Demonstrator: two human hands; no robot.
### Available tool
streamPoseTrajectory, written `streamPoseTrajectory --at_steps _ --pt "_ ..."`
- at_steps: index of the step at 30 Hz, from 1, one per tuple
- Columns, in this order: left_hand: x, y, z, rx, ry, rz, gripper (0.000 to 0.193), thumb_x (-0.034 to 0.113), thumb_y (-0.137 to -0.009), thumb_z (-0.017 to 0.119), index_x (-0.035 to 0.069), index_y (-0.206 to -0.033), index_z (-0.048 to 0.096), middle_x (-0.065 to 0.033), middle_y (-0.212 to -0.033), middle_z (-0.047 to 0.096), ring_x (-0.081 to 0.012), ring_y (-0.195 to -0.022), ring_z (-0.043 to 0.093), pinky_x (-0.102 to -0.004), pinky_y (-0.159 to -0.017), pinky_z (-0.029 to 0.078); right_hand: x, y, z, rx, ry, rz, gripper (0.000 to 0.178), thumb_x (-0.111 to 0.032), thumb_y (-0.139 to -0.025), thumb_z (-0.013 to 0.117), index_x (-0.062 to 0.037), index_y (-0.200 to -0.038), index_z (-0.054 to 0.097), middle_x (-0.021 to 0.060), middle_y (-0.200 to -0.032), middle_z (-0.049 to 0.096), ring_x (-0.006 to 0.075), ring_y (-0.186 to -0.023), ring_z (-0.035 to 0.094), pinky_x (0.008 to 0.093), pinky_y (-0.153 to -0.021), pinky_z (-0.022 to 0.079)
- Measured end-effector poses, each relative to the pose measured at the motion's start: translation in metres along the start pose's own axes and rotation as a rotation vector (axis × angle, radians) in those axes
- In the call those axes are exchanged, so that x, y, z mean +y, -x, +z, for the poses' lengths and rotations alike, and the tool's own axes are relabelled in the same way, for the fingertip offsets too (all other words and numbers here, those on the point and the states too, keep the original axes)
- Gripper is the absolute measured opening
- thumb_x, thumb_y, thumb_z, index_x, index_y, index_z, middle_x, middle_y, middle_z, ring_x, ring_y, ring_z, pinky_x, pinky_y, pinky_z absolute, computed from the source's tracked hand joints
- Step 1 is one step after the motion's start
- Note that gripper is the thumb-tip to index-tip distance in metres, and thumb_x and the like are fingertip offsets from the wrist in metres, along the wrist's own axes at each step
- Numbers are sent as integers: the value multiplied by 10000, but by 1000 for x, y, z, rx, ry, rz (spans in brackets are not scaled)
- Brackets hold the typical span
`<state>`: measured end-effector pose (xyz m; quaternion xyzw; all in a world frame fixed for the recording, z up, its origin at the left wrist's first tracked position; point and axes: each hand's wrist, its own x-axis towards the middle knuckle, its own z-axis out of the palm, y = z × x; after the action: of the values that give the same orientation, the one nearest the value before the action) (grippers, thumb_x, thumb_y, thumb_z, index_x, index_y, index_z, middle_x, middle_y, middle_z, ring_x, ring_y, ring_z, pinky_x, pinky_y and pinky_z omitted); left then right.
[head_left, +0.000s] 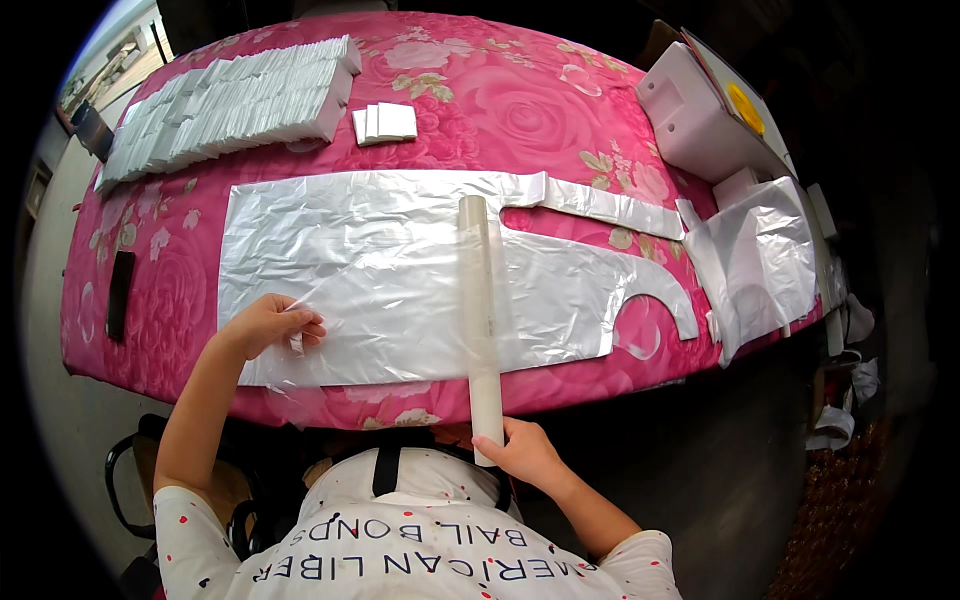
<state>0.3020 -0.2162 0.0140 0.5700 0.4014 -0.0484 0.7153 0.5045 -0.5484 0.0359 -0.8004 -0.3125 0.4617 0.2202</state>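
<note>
A thin, silvery-white plastic apron lies spread flat, its neck loop and straps toward the right. Across it rests a long pale tube, running from the apron's upper part past the table's near edge. My right hand is closed round the tube's near end. Over the apron's lower left part, my left hand has its fingers pinched together. A bit of thin plastic film shows under those fingertips; whether it joins the apron or is a separate sheet is hard to tell.
Rows of folded white packets stand at the back left, with a few more packets beside them. A dark flat object lies left. At right are a white foam box and loose plastic sheets, over a pink flowered tablecloth.
</note>
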Motion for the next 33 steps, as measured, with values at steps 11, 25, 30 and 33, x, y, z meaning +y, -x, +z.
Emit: streamPoseTrajectory --at_steps 11,25,30,33 --pt "17 14 -48 168 -434 -61 208 101 -782 593 -32 -942 588 -119 -809 657 -172 -654 633 -289 -595 488 16 5 -16 42 75 -5 401 -380 -751 595 -23 -928 636 187 -849 647 335 -794 626 370 -725 487" --pt "27 -65 180 321 -788 986 497 115 -839 522 -49 -1280 364 -219 -1337 363 -353 -1231 356 -399 -1021 305 17 8 -16 10 62 -4 399 -369 -754 594 -16 -934 637 192 -836 647 327 -789 632 357 -719 489" --pt "12 -88 205 377 -981 909 551 171 -852 423 -99 -1312 285 -253 -1388 270 -350 -1317 232 -424 -1087 175 15 8 -19 -21 60 33 411 -390 -760 606 -18 -932 644 178 -815 653 308 -770 640 346 -706 493" --pt "10 -92 207 384 -1106 871 574 194 -850 368 -96 -1332 255 -241 -1408 244 -336 -1336 201 -422 -1099 139 17 2 -25 -130 48 28 450 -437 -774 612 -16 -930 651 164 -812 659 287 -759 645 339 -699 494"
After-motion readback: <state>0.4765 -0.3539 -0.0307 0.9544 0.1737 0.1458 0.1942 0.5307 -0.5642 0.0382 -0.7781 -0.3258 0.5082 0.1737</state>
